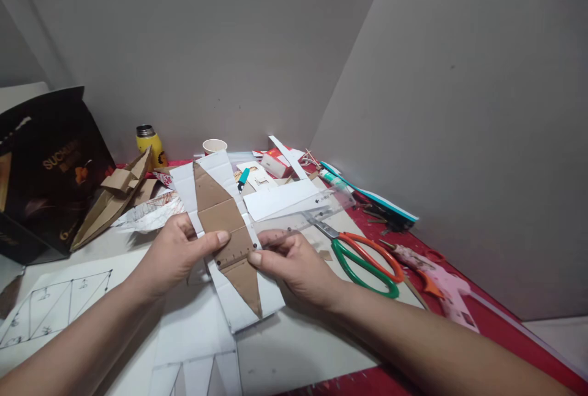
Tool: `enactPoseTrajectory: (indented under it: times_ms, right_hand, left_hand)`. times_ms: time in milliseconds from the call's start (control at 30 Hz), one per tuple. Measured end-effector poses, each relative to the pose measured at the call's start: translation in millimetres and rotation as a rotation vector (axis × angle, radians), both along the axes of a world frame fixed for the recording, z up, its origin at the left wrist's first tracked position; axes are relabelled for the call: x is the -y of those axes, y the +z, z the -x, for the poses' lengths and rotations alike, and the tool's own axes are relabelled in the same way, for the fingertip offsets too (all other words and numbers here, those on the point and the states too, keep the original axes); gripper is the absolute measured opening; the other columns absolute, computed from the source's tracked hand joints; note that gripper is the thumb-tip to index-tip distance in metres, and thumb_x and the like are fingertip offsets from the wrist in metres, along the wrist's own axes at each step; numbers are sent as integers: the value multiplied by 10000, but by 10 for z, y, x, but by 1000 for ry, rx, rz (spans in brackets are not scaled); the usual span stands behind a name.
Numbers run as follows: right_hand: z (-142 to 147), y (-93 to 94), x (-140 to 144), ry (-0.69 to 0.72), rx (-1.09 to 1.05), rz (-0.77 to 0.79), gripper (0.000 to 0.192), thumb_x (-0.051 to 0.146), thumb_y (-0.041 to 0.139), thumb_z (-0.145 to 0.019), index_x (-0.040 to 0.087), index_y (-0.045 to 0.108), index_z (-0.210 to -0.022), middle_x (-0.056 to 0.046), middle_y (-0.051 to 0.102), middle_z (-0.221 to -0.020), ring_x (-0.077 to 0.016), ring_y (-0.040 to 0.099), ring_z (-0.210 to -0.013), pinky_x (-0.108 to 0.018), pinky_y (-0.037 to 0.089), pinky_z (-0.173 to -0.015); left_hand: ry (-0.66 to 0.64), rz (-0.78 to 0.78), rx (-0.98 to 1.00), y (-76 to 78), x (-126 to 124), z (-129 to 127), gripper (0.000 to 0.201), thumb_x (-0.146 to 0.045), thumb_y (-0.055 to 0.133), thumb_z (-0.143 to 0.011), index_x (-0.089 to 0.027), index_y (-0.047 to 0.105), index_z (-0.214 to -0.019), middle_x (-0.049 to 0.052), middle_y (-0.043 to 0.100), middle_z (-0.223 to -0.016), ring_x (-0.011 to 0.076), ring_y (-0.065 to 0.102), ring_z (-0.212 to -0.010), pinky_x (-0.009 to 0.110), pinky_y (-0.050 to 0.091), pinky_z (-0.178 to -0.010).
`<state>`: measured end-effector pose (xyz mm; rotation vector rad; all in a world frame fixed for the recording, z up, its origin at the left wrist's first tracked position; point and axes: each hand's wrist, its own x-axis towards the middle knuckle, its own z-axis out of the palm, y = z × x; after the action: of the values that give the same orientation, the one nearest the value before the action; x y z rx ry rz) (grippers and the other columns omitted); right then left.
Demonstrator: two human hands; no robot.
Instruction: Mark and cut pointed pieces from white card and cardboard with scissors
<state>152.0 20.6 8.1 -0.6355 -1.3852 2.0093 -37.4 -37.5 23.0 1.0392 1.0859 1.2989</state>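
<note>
A folded strip of card (223,215), white at the edges with a long brown cardboard shape pointed at both ends, is tilted up between my two hands. Creases cross the brown part. My left hand (177,255) grips the left edge, thumb on the brown face and fingers behind. At the right edge, my right hand (301,267) pinches the card with its thumb in front. A row of tick marks and two dark dots runs across the brown face between the thumbs. Just beyond my right hand lies a clear ruler (333,200), partly hidden by the fingers.
Scissors (361,255) with orange and green handles lie right of my right hand, near a pink glue gun (438,285). A drawn sheet (55,298) lies left. Behind stand a black box (50,169), yellow bottle (149,146) and paper cup (214,145). Walls close off the back and right.
</note>
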Motion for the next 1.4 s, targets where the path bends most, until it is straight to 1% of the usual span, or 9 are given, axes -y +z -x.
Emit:
enactPoseTrajectory:
  times_ms: [333,467,633,833,1000,1167,1233,1333,1400]
  right_hand:
    - [-17,-60,-22,34,-23,-13,241,370,859,-670,197,802,-827,-13,752,-720,-140,674,-663,-252,530,-705]
    - [-9,-84,-35,13,-24,-10,238,349,851,-673,177,798,-829,-30,761,-741,-151,680,-675,-271,532,-716]
    - [6,-55,-25,10,-35,12,229,350,850,-664,167,785,-786,-40,761,-722,-155,674,-634,-287,534,-694]
    - [14,-40,-20,10,-67,43,192,316,855,-659,174,776,-760,-28,757,-710,-147,682,-638,-268,536,-699]
    - [12,-19,-7,11,-56,42,218,334,860,-648,167,772,-758,-33,754,-706,-165,682,-632,-288,538,-697]
    - [-1,-35,-4,43,-63,18,261,373,819,-711,164,789,-864,-54,766,-775,-179,691,-671,-309,538,-718]
    - [-2,-45,-5,20,-47,6,254,370,815,-718,159,793,-857,-57,766,-765,-180,686,-662,-309,533,-701]
    - [-3,-44,0,0,-36,-8,221,359,811,-724,161,798,-822,-50,762,-732,-174,679,-651,-289,519,-664]
    - [-6,-35,5,9,-40,-11,205,349,806,-730,166,801,-823,-44,761,-724,-173,679,-651,-282,515,-652]
  left_hand:
    - [-37,-16,52,-6,2,-1,315,-257,769,-799,-201,745,-1108,52,785,-1047,244,713,-962,365,537,-900]
    - [-81,-19,88,8,-9,17,310,-240,740,-815,-197,736,-1122,60,779,-1054,235,708,-942,342,541,-854]
    - [-128,-17,55,19,-5,54,367,-220,762,-764,-176,726,-1127,85,771,-1068,245,703,-913,327,531,-788]
    - [-129,2,40,27,1,62,381,-235,766,-766,-159,716,-1136,108,766,-1081,273,701,-963,379,522,-862]
    - [-145,-4,62,8,-11,77,385,-206,763,-770,-166,706,-1149,97,764,-1087,255,694,-968,387,506,-897]
    - [-130,2,12,23,12,48,329,-209,743,-772,-149,718,-1095,78,771,-963,217,681,-817,333,499,-760]
    - [-138,13,-17,37,21,28,291,-205,739,-772,-151,727,-1058,55,767,-891,186,656,-720,313,484,-705]
    - [-146,20,-14,43,22,19,240,-195,746,-763,-170,738,-1002,21,749,-814,154,619,-647,290,464,-653]
    - [-151,27,35,38,17,31,129,-194,749,-753,-170,746,-880,6,723,-741,141,597,-612,272,452,-605]
